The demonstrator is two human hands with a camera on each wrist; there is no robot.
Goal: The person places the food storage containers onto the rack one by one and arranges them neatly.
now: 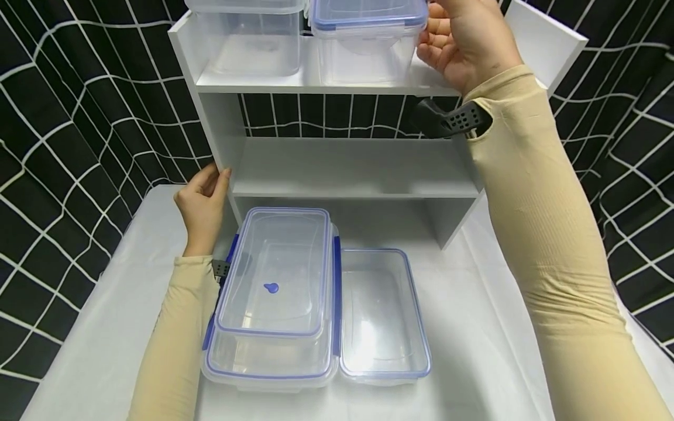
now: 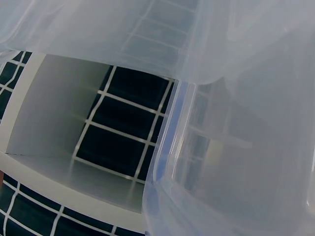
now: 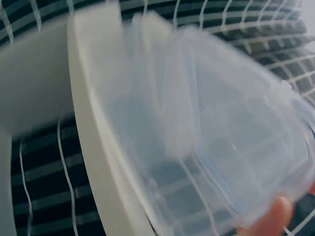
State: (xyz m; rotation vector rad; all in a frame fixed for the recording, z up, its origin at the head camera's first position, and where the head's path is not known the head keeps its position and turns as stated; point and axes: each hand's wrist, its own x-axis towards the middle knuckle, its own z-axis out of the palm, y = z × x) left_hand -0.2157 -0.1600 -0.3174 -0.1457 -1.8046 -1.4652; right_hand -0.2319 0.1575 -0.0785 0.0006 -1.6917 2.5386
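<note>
My left hand (image 1: pixel 202 204) pinches the front edge of the white shelf unit's left side panel (image 1: pixel 210 111), thumb in front. At the top right, my right hand (image 1: pixel 468 47) holds the right side of a clear food container with a blue-rimmed lid (image 1: pixel 368 52), which stands on the top shelf. Part of this hand lies beyond the upper frame edge. The right wrist view shows a fingertip (image 3: pixel 275 216) against the container's (image 3: pixel 236 128) corner. Left of it on the same shelf stands another clear container (image 1: pixel 253 47).
On the white-covered table (image 1: pixel 474 351), a small clear container (image 1: pixel 271 269) rests on a larger blue-clipped one (image 1: pixel 274 359). Beside them sits a lower clear container (image 1: pixel 384 316). The shelf unit has a middle shelf (image 1: pixel 358 166). Dark white-gridded cloth (image 1: pixel 79 146) hangs around.
</note>
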